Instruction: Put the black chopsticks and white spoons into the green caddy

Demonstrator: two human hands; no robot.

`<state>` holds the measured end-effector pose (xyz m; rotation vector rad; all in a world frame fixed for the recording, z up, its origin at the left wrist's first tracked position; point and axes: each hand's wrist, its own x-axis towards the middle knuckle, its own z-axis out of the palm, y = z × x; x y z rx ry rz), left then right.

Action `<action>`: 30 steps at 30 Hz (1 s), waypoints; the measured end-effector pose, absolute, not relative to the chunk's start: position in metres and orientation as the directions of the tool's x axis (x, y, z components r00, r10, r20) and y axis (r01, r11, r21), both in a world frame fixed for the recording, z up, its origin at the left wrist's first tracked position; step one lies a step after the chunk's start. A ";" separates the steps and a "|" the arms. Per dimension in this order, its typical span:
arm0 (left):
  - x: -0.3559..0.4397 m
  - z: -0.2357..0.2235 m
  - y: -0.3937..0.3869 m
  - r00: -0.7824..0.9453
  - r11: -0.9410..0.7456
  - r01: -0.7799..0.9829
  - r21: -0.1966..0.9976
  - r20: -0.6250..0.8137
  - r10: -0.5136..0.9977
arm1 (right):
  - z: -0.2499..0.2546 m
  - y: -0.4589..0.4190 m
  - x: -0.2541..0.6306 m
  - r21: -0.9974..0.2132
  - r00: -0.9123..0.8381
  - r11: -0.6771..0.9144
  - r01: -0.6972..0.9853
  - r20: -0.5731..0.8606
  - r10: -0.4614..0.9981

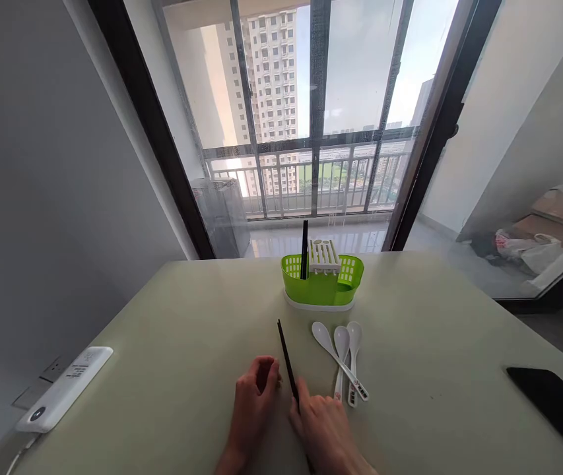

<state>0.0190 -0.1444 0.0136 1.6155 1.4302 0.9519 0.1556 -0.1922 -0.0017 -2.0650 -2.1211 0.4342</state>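
My right hand (325,422) is closed around dark chopsticks (286,355), which slant away from me over the table, their thin tips toward the green basket. To their left, my left hand (255,392) is curled with thumb and fingers bent together; nothing shows in it. Just right of my right hand lie three white spoons (341,343), one crossing over the others, their patterned handles toward me. Beyond them stands the green utensil basket (311,290) on a white base. Other black chopsticks (305,247) stand upright in its left part, beside a white slotted piece (324,256).
The pale green table (187,316) reaches toward a glass door. At its left edge lies a white power strip (68,386) with a cable. A black phone-like slab (556,402) lies at the right edge. Bags and boxes (533,244) sit on the floor beyond.
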 end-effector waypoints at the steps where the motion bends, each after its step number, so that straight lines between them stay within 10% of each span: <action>1: 0.019 0.014 -0.144 0.079 -0.065 0.405 0.912 0.036 0.996 | -0.007 -0.195 0.157 -0.326 -0.064 0.042 0.944 -0.055 0.996; 8: 0.013 0.022 -0.142 0.183 0.073 0.187 0.980 -0.108 0.977 | -0.046 -0.211 0.168 -0.487 -0.209 0.320 0.813 0.268 0.940; 30: -0.006 0.031 -0.137 0.195 0.209 0.166 0.964 -0.240 0.951 | -0.040 -0.217 0.173 -0.568 -0.261 0.414 0.711 0.333 0.906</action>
